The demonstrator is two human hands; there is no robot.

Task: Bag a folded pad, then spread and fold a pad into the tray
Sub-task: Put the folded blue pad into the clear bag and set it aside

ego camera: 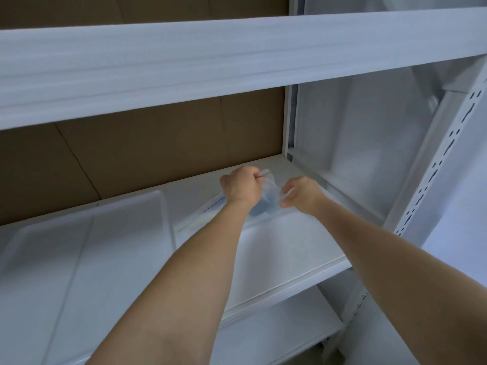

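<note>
Hands: left hand fisted on the clear bag's top edge; right hand pinches the opposite edge.
Pad: blue folded pad inside the bag, held between both hands above the shelf.
Tray: white tray on the left, lying on the shelf.
Surface: white metal shelf; slotted upright on the right.
Room: brown cardboard backing behind; upper shelf beam overhead.
Writing: none readable; image blurred.

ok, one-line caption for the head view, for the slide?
Both hands, left hand and right hand, grip a clear bag holding a blue pad above a white shelf, beside a tray.
</note>
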